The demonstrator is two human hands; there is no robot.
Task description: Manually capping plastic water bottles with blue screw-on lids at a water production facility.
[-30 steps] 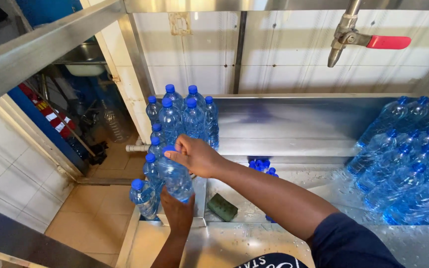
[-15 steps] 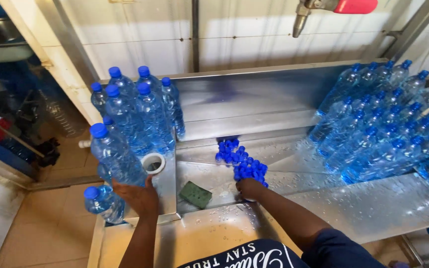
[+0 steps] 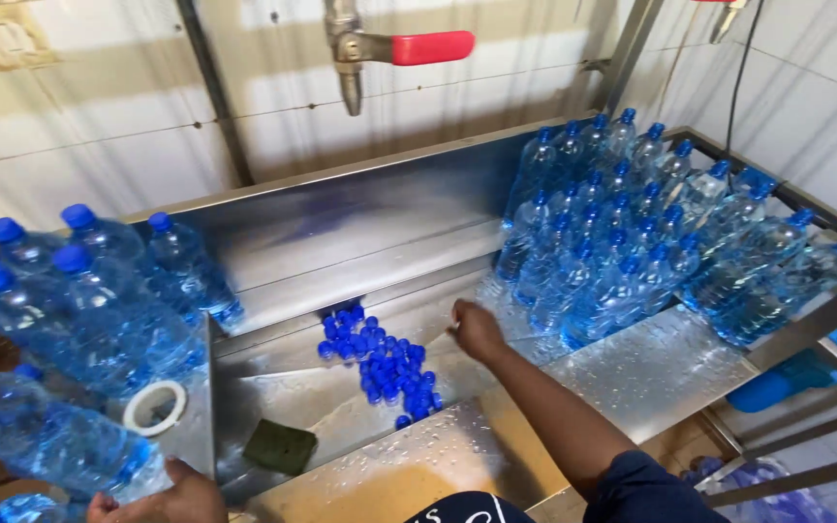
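Since the earlier frame the right hand [image 3: 477, 329] had left the pile of blue caps [image 3: 385, 363] and moved to the foot of the right-hand cluster of capped bottles [image 3: 632, 242]. The view had also swung right, putting the left cluster at the frame edge.

Right hand: over the wet steel trough [image 3: 341, 242], just right of the caps, fingers curled loosely. Whether they gripped a cap could not be told; the palm faced away.

Left hand [image 3: 162, 499]: at the bottom left corner, left of the caps, fingers closed around the base of a large clear water bottle [image 3: 41, 441] lying tilted, blue cap toward the left edge. A white ring [image 3: 155, 407] sat just beside that bottle, between it and the caps.

Caps: loose heap on the trough floor, centre of the view.

Left cluster of capped bottles [image 3: 89, 291]: standing well left of the caps, on the steel bench [image 3: 632, 378].

Green sponge [image 3: 281, 447]: flat, just below and left of the caps.

Tap with red lever [image 3: 389, 48]: on the tiled wall, above the caps.
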